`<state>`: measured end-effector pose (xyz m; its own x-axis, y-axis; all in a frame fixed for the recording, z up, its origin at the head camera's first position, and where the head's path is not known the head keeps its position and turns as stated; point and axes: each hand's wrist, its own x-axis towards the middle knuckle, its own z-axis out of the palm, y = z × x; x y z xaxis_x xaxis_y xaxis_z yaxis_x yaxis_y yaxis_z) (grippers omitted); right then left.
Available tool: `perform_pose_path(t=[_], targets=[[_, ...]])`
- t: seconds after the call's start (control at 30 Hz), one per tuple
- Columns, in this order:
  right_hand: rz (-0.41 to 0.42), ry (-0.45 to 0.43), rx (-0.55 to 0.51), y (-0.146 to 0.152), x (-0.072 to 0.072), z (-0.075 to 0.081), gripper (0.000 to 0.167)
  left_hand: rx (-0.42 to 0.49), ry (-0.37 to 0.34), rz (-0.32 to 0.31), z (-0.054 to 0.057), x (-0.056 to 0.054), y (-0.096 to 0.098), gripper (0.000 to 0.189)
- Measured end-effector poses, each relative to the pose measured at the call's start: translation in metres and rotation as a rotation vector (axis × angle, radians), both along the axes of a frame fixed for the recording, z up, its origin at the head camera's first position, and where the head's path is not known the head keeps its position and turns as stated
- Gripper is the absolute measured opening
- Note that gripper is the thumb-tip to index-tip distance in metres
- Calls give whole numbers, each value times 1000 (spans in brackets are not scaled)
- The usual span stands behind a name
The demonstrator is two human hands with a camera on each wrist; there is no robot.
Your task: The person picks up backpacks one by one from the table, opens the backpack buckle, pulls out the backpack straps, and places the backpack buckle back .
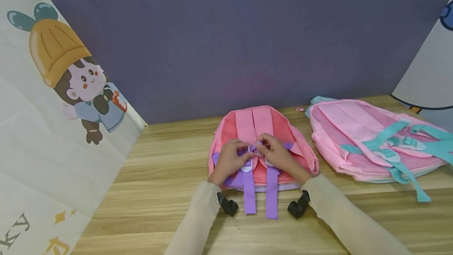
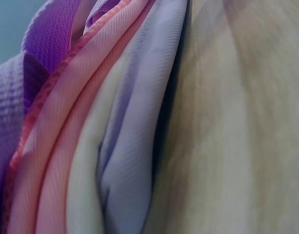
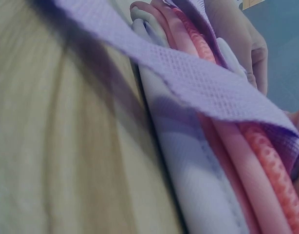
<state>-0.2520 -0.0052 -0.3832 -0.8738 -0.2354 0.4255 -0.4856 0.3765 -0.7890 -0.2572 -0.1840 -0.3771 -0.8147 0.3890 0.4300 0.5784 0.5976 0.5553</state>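
A coral-pink backpack lies with its shoulder-strap side up on the wooden table. Over its middle, my left hand and my right hand meet, fingertips close together. Both pinch the purple cross strap near a small pale buckle, which the fingers partly hide. Below the hands, two purple webbing ends hang over the backpack's lower edge from white adjusters. The left wrist view shows the layered pink and lilac backpack edge. In the right wrist view, a purple webbing end crosses that edge.
A second backpack, light pink with teal straps, lies to the right, close beside the first. Behind the wooden table stands a dark blue panel. A white panel with a cartoon figure borders the left side.
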Motion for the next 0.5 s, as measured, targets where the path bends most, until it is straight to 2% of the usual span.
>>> perform_pose_path(t=[0.3,0.5], targets=[[16,-34,-35,-1,2,2,3,5,-19,-9,1,0,0,26],[42,17,-48,1,1,0,13,-1,-13,-12,1,1,0,29]])
